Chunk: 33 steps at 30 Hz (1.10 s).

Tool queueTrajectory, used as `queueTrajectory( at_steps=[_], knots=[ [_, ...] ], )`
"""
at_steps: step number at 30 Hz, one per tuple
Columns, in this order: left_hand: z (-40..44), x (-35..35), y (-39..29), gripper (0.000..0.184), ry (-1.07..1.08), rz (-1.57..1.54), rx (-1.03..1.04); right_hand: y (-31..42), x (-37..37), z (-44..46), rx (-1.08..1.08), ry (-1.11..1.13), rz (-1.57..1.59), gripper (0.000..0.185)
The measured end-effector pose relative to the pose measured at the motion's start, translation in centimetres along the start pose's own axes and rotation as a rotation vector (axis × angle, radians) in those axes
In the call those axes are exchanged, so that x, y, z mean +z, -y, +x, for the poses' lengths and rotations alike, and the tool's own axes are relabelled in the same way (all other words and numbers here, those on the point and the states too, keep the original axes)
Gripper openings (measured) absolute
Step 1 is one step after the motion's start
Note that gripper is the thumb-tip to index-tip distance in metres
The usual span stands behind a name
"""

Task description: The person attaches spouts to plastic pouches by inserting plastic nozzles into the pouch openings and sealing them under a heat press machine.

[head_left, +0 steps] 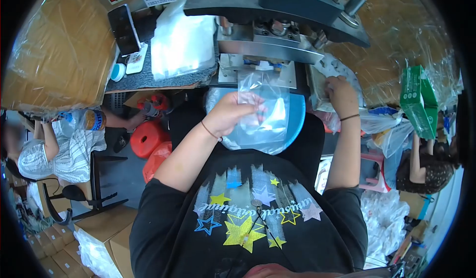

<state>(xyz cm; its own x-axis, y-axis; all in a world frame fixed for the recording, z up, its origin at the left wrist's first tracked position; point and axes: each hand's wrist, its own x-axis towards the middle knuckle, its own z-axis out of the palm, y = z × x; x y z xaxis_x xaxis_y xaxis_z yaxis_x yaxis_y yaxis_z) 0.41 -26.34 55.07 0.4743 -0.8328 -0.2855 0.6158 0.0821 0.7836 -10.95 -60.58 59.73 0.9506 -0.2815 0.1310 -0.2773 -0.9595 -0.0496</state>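
My left hand [229, 115] is closed on a clear plastic bag [265, 122], thumb on top and fingers showing through the film. The bag's upper end lies at the metal plate [292, 74] of a press machine [270, 50]. Below the bag is a light blue basin [297, 122], over my lap. Off to the right, my right hand [343, 98] reaches down to a tray of small pale pieces [342, 67]. Its fingers are curled together at the tray's near side; anything between the fingertips is too small or hidden to make out.
A stack of clear bags [183, 42] lies on the dark mat left of the press, beside a propped phone [124, 30]. Large taped cartons [59, 45] flank the workplace. A red stool [148, 139] stands lower left. Other people sit at both sides; one has a green box [419, 102].
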Motion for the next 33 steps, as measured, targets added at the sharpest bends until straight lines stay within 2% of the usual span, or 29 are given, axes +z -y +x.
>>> queueTrajectory(
  at_steps=[3,6,7,8,9,10,12,15,18,19,22,24,26,28,32,33],
  knots=[
    [0.8,-0.8,-0.8,0.026,-0.010,-0.073,0.036,-0.3,1.4,0.0,0.048,-0.074,0.059,0.024],
    [1.0,-0.9,-0.1,0.033,-0.158,0.077,0.236,-0.7,2.1,-0.3,0.036,-0.147,0.135,0.025],
    [0.9,-2.0,-1.1,0.043,-0.466,0.744,0.538,-0.6,2.1,-0.4,0.033,-0.181,0.170,0.024],
    [0.5,-3.0,-2.0,0.049,-0.596,0.591,0.511,-0.4,2.1,-0.6,0.031,-0.211,0.204,0.024],
    [0.2,-4.3,-3.8,0.056,-0.732,0.987,0.769,0.0,1.9,-0.9,0.006,-0.284,0.221,0.022],
    [-0.1,-5.5,-5.5,0.063,-1.014,1.374,1.001,0.4,1.2,-1.3,0.005,-0.308,0.173,0.021],
    [-1.1,-8.6,-6.2,0.067,-0.975,1.965,0.676,1.6,-0.5,-1.9,0.000,-0.357,0.074,0.020],
    [-3.2,-7.9,-3.7,0.052,-0.780,2.088,0.689,2.8,-0.9,-2.6,0.072,-0.520,0.313,0.020],
    [-4.9,-7.5,-2.9,0.038,-0.720,1.656,0.581,5.7,-1.4,-3.3,-0.030,-0.426,0.438,0.018],
    [-5.0,-6.7,-2.9,0.020,-0.785,1.524,0.689,6.9,-1.4,-3.3,-0.132,-0.370,0.462,0.015],
    [-5.0,-4.5,-2.5,0.017,-0.524,0.754,0.533,10.5,-1.9,-3.1,-0.457,-0.192,0.590,0.010],
    [-4.9,-2.1,-2.3,0.021,-0.389,0.674,0.494,12.3,-2.6,-2.9,-0.422,-0.172,0.755,0.010],
    [-4.9,-1.1,-2.3,0.022,-0.329,0.938,0.358,13.5,-3.6,-2.5,-0.350,-0.176,0.928,0.011],
    [-4.1,-0.1,-1.2,0.022,-0.243,0.884,0.328,14.4,-4.6,-2.1,-0.230,-0.211,1.109,0.014],
    [-3.3,2.3,-0.3,0.025,-0.114,0.607,0.247,13.7,-4.5,-1.0,-0.502,-0.266,0.757,0.012],
    [-2.9,2.2,0.1,0.026,-0.046,0.606,0.228,12.9,-4.5,-1.2,-0.502,-0.253,0.736,0.011]
  ],
)
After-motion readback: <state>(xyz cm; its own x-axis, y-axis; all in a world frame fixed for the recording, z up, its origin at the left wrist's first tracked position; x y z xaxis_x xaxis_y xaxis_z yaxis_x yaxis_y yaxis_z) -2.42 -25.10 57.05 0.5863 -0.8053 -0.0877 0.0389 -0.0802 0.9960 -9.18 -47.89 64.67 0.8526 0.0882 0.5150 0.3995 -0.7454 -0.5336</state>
